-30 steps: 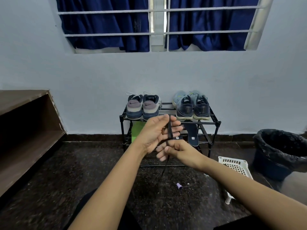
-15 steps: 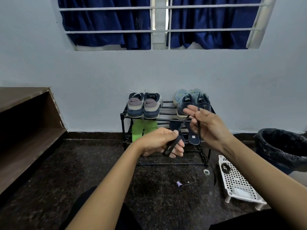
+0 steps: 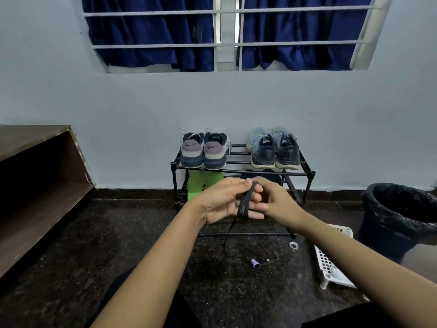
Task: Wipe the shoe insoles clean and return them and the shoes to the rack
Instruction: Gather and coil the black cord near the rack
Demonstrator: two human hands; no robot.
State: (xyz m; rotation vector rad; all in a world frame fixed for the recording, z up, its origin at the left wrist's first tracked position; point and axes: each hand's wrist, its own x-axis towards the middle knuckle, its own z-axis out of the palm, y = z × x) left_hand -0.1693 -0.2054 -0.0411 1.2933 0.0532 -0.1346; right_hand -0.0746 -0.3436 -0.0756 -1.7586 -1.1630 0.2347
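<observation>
Matt black metal rack (image 3: 238, 171), glossy speckled stone floor (image 3: 94, 233), white plastic basket (image 3: 328, 266).

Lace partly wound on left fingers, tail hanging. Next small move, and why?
Probably one more wrap: the right hand takes the black lace's hanging tail and loops it over the left hand's fingers. Coils sit there, yet a loose length dangles toward the floor.

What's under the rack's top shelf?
Green insoles show at the left, dark insoles at the right. The left hand, a lace round its fingers, and the right hand cover the dark pair's lower parts and much below.
</observation>
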